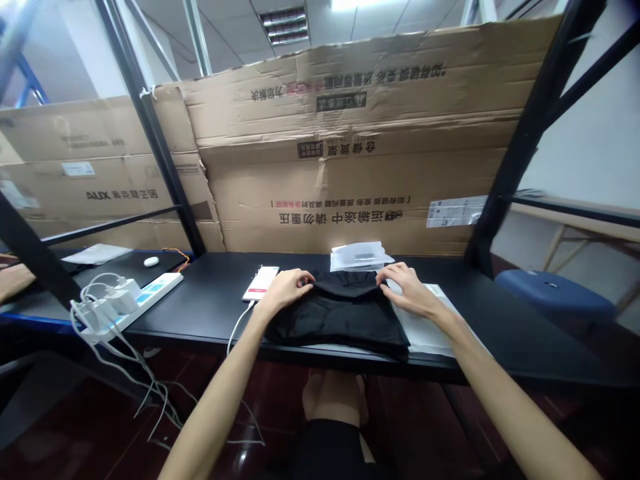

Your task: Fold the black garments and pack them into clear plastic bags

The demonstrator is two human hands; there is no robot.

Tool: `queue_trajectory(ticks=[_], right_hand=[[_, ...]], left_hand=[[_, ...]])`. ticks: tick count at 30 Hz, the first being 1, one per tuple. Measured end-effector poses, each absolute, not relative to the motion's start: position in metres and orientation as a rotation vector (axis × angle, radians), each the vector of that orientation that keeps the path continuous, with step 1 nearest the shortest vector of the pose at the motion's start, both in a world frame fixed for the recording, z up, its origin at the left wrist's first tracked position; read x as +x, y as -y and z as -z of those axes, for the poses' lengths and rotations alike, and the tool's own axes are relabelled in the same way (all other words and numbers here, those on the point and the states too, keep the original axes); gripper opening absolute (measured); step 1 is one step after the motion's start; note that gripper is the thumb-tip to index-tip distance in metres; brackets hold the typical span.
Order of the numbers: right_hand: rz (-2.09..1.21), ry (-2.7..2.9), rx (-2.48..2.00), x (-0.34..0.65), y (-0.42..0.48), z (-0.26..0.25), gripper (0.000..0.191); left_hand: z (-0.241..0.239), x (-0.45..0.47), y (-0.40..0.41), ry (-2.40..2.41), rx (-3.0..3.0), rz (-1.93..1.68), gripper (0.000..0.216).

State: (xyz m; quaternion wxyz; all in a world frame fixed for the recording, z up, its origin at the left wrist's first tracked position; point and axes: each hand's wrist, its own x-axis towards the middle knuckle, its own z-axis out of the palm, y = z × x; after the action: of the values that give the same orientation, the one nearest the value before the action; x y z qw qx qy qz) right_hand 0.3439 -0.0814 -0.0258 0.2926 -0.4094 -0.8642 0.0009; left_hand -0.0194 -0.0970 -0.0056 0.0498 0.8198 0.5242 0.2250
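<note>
- Far left: a co-worker's forearm [15, 280] shows beyond a black steel upright [37, 250], apart from the work.
- Left on the table [505, 327]: a white power strip [160, 291] carries white chargers [113, 299], with cables hanging over the near edge. A white mouse [151, 261] lies farther back.
- Centre-left: a smartphone [261, 283], screen lit red and white, lies just beside the left hand [283, 290].
- Centre: black cloth [337, 320] lies flat on the table. The left grip is clenched on its far edge; the right hand [405, 288] pinches its far right corner. Judged step: arranging the cloth.
- Far side: clear plastic bags [361, 257].
- Right: a white paper sheet [430, 327] lies under the cloth's edge.
- Behind: cardboard cartons [350, 100] bear inverted Chinese print; "AUX" is legible on the left carton.
- Far right: a blue stool [553, 293].
</note>
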Motion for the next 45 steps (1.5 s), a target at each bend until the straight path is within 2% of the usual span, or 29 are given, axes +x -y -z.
queue_trajectory(ticks=[7,16,22,25,29,35,38,45], right_hand=[[0.111,2.255,-1.188,0.319,0.053,0.012,0.018],[0.333,2.204,-1.419,0.32,0.013,0.027,0.02],[0.224,2.205,-1.346,0.322,0.025,0.023,0.03],[0.101,2.392,-1.279,0.318,0.032,0.023,0.038],[0.063,2.588,-1.365,0.311,0.04,0.037,0.059],[0.236,2.578,-1.522,0.306,0.058,0.068,0.086],[0.312,2.538,-1.561,0.302,0.065,0.076,0.09],[0.405,2.551,-1.565,0.297,0.072,0.066,0.086]], left_hand=[[-0.009,0.0,0.073,-1.831,2.277,-0.833,0.023],[0.013,0.014,0.045,-2.055,2.015,-0.864,0.025],[0.034,0.028,0.056,-1.794,2.343,-1.023,0.034],[0.039,0.03,0.059,-1.666,2.496,-0.903,0.036],[0.046,0.026,0.058,-1.617,2.571,-0.618,0.046],[0.056,0.022,0.056,-1.589,2.578,-0.512,0.055],[0.056,0.022,0.056,-1.591,2.587,-0.509,0.054],[0.045,0.021,0.071,-1.475,2.657,-0.675,0.05]])
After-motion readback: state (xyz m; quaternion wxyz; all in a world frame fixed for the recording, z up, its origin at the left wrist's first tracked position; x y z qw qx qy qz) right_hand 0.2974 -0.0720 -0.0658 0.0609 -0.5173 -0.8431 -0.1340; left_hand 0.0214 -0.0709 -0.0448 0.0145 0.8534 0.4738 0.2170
